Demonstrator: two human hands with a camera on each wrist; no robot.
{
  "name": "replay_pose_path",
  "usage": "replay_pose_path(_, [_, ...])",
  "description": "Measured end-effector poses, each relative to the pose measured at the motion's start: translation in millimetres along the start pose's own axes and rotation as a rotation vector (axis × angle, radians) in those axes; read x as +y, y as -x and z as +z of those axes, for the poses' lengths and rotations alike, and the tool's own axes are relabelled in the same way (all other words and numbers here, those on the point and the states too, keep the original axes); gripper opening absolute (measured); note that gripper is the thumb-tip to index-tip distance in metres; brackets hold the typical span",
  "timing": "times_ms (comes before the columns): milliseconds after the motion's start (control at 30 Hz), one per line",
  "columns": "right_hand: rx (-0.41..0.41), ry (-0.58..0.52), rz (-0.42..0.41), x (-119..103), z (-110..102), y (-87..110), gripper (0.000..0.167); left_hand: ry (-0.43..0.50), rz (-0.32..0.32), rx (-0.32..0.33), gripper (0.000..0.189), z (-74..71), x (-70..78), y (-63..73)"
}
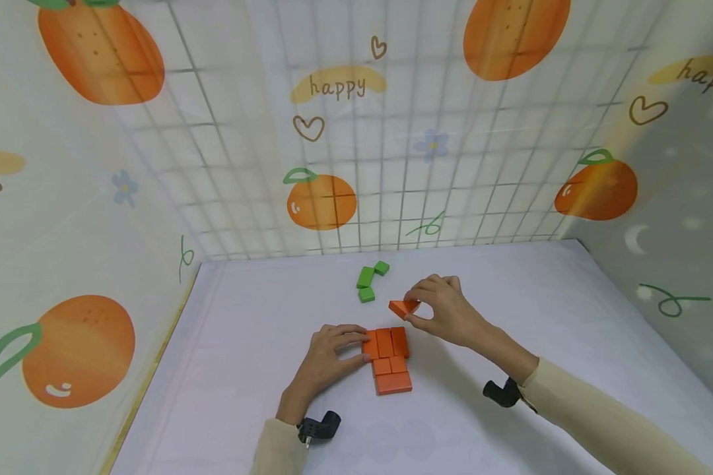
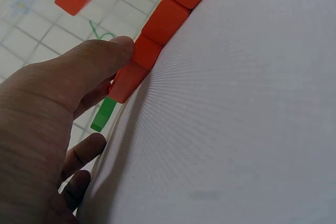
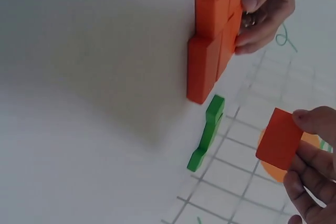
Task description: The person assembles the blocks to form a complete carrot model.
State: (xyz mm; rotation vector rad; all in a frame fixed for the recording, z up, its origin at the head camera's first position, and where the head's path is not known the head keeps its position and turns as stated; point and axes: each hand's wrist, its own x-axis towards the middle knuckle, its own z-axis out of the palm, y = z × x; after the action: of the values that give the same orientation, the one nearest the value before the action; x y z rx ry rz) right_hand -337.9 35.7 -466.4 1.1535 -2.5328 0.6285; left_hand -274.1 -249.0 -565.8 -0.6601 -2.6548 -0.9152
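My right hand (image 1: 445,307) pinches an orange triangular block (image 1: 401,309) between thumb and fingers, raised above the table. In the right wrist view, one rectangular face of this block (image 3: 280,139) shows. Several orange blocks lie flat and close together: three upright rectangles (image 1: 384,343) side by side, two small blocks (image 1: 389,365) below them, and a wider block (image 1: 394,383) at the near end. My left hand (image 1: 327,356) rests at the left side of this group, with thumb and fingertips touching the leftmost rectangle (image 1: 371,346).
Three green blocks (image 1: 365,277) lie in a short line beyond the orange group. The white tabletop (image 1: 261,310) ends against a printed cloth backdrop (image 1: 243,198) at the back and sides. Black wrist cameras (image 1: 321,427) sit on both wrists.
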Motion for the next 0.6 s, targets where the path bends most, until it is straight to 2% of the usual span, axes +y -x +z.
replay_pose_path(200, [-0.001,-0.016,-0.04,-17.7,-4.8,14.7,0.022,-0.006,0.003,0.004,0.037,0.7,-0.1,-1.3])
replay_pose_path(400, [-0.009,-0.04,-0.076,-34.3,-7.2,29.7,0.022,-0.011,-0.019,-0.012,0.038,0.0,-0.5,-0.3])
replay_pose_path(600, [-0.018,-0.011,-0.11,-47.5,-4.8,43.4,0.027,-0.015,-0.003,0.003,0.038,1.2,0.5,0.3])
